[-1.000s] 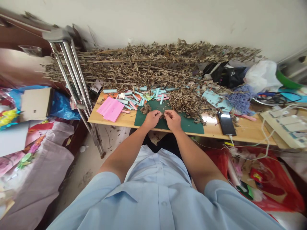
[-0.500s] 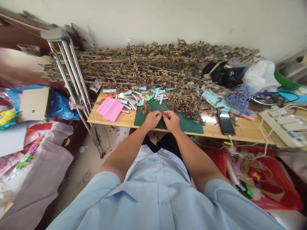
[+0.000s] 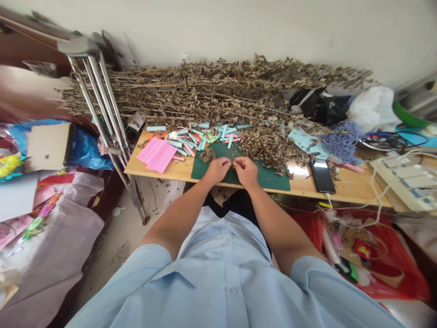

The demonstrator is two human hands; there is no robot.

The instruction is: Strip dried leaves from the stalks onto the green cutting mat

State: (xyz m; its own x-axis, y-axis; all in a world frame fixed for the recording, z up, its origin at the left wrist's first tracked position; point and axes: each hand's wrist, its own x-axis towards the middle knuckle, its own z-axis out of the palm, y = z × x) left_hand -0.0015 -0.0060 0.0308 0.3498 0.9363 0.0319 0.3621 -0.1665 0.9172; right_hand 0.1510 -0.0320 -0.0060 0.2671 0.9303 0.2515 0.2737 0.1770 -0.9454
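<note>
Green mat (image 3: 275, 180) beneath — both hands (image 3: 230, 167) angled inward, grip narrow, fingertips nearly meeting.

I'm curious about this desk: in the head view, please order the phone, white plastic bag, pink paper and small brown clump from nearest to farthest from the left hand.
From the left hand:
1. Small brown clump: just left, on the green mat.
2. Pink paper: farther left.
3. Phone: right, past the right hand.
4. White plastic bag: far right.
</note>
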